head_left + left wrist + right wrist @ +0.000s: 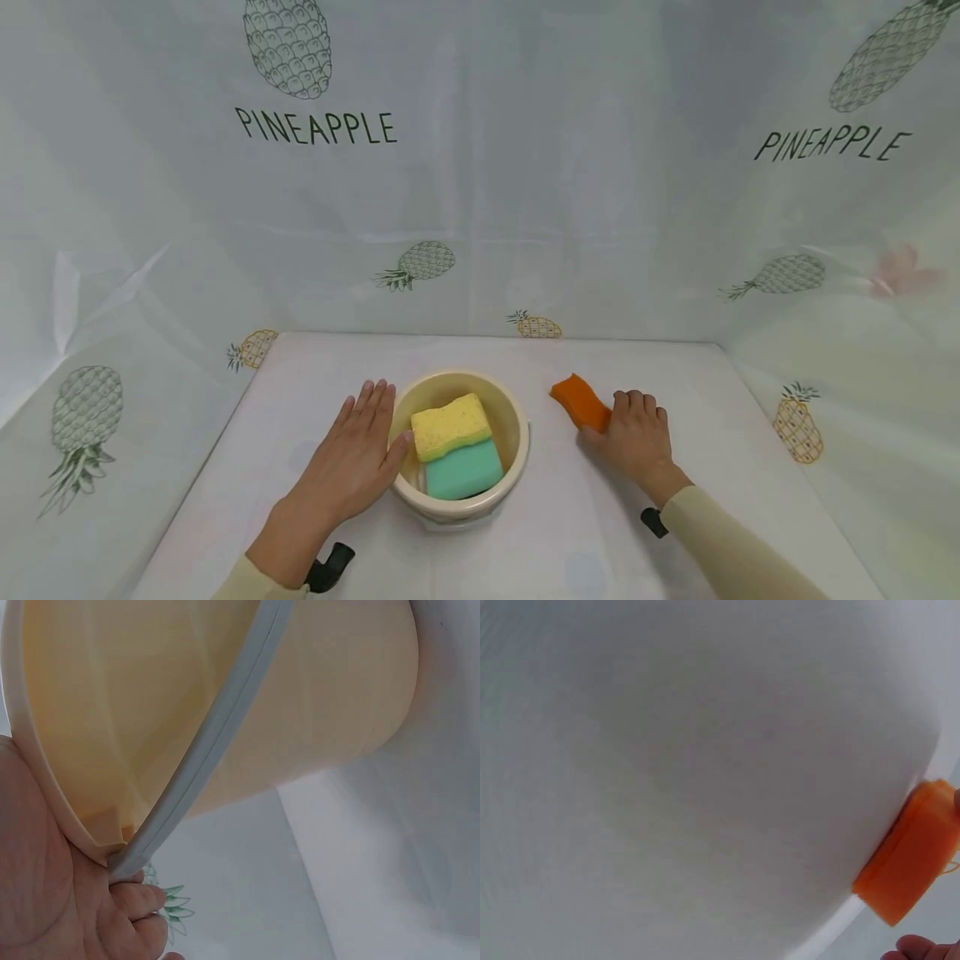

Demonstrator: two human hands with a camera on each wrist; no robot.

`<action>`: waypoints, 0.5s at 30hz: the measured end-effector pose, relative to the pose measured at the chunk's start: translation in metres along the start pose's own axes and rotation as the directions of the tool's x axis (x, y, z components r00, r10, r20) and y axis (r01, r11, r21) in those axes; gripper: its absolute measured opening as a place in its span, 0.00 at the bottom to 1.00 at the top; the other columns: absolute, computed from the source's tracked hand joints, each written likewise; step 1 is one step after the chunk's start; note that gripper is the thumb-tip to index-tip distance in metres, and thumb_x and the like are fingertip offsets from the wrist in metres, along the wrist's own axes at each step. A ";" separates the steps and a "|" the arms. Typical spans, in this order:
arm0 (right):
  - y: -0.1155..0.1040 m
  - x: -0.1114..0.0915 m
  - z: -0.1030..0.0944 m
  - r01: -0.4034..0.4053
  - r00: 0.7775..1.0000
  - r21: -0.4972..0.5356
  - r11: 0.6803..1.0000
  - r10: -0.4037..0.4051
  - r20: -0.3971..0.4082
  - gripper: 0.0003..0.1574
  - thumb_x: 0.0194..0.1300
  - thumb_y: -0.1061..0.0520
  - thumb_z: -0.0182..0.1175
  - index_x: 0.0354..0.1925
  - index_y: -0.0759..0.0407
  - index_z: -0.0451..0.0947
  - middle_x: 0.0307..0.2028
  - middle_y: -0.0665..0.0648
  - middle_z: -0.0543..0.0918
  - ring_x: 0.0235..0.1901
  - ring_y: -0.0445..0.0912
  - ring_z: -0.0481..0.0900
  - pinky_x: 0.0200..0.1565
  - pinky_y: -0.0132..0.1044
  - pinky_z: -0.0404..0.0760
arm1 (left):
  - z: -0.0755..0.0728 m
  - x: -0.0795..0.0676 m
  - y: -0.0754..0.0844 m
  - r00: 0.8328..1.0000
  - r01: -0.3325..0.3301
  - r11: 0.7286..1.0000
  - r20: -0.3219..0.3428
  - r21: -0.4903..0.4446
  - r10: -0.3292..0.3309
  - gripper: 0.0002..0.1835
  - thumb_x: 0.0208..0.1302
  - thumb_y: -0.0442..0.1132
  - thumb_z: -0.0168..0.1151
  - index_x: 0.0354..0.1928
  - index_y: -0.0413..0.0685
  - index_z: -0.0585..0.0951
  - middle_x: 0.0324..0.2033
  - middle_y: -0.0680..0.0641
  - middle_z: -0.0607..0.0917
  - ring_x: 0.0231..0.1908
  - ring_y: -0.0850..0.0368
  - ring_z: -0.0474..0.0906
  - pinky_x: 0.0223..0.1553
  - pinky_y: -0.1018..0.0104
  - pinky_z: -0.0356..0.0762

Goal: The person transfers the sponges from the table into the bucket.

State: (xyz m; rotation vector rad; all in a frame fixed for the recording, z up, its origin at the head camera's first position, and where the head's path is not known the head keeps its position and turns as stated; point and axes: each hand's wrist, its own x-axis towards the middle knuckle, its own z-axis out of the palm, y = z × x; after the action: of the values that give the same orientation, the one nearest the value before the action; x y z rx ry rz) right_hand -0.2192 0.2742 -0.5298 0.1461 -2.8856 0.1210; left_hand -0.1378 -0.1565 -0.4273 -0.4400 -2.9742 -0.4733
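Observation:
A cream bucket point(519, 454) holds a yellow sponge point(450, 427) and a teal sponge point(463, 472), lying one against the other. My left hand point(360, 458) rests at the bucket's left rim with its fingers straight. In the left wrist view the palm point(37, 862) lies against the rim, with the fingers near the end of the grey handle point(199, 761). To the right of the bucket, my right hand point(637, 437) grips the near end of an orange sponge point(579, 402) between thumb and fingers. That sponge point(911, 855) is close over the white table in the right wrist view.
The white table point(525, 550) carries the bucket near its middle. Pale sheets point(570, 183) printed with pineapples hang behind it and along both sides. Below each wrist a black strap piece point(330, 568) shows.

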 end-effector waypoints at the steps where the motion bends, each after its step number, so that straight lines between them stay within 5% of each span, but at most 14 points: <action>1: 0.002 -0.001 0.002 0.002 1.000 -0.005 1.000 -0.002 -0.006 0.45 0.59 0.30 0.69 0.44 0.71 0.72 0.40 0.68 0.76 0.42 0.62 0.71 0.41 0.55 0.73 | 0.000 0.000 0.000 1.000 -0.002 1.000 0.002 -0.001 0.002 0.40 0.83 0.56 0.47 0.81 0.31 0.57 0.80 0.32 0.60 0.82 0.36 0.50 0.81 0.38 0.50; 9: 0.003 -0.001 0.009 0.018 0.999 0.011 1.000 -0.017 -0.044 0.33 0.60 0.36 0.67 0.31 0.64 0.70 0.28 0.60 0.71 0.32 0.55 0.68 0.34 0.47 0.68 | 0.001 0.000 0.000 1.000 -0.010 1.000 0.000 0.007 0.010 0.40 0.83 0.55 0.47 0.81 0.31 0.57 0.80 0.32 0.60 0.82 0.36 0.50 0.81 0.38 0.50; 15: 0.002 0.002 0.008 0.021 0.999 0.013 1.000 -0.021 -0.032 0.31 0.60 0.39 0.65 0.30 0.65 0.69 0.26 0.59 0.70 0.30 0.55 0.68 0.33 0.47 0.68 | -0.001 0.001 0.000 1.000 -0.019 1.000 -0.004 0.000 0.019 0.40 0.83 0.55 0.47 0.81 0.30 0.57 0.80 0.31 0.60 0.82 0.35 0.50 0.81 0.37 0.50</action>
State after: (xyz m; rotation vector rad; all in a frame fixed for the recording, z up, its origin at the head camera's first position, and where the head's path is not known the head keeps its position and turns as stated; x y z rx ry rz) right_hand -0.2236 0.2753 -0.5368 0.1756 -2.8515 0.1381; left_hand -0.1390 -0.1569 -0.4260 -0.4656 -2.9636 -0.4714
